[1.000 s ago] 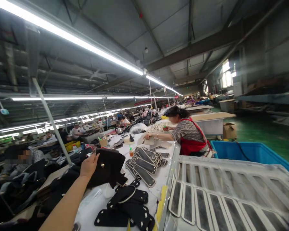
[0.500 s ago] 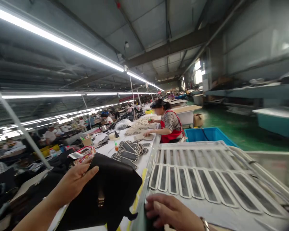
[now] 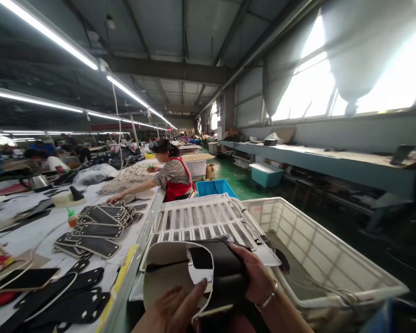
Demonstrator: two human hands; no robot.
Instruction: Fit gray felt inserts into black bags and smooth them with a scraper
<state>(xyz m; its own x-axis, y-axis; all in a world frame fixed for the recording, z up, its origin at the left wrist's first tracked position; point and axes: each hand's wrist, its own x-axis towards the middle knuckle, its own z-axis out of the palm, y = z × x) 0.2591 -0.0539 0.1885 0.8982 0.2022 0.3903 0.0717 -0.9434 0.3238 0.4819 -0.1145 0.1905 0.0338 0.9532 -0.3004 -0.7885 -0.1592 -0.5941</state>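
A black leather bag [image 3: 227, 270] with a pale lining is held up close in front of me, its mouth turned towards me. My right hand [image 3: 256, 275] is wrapped round the bag's outer right side, a bracelet on its wrist. At the mouth is my left hand [image 3: 180, 307], its thumb across the pale inner edge by a white patch and its other fingers against the lining, partly blurred. The bag's underside is hidden. Just behind it, a rack [image 3: 208, 208] carries rows of dark strips with pale borders.
Left, a white worktable [image 3: 90, 189] bears a pile of dark riveted straps [image 3: 102, 230], a small orange bottle [image 3: 71, 217] and a phone [image 3: 29, 279]. A co-worker in a red apron [image 3: 176, 182] reaches over the table ahead. A large white bin [image 3: 333, 249] stands right; a blue bin [image 3: 218, 187] lies beyond.
My view has swung right. The bag has moved off the table edge to in front of the rack, its mouth now towards me. My right hand, empty before, now grips it.
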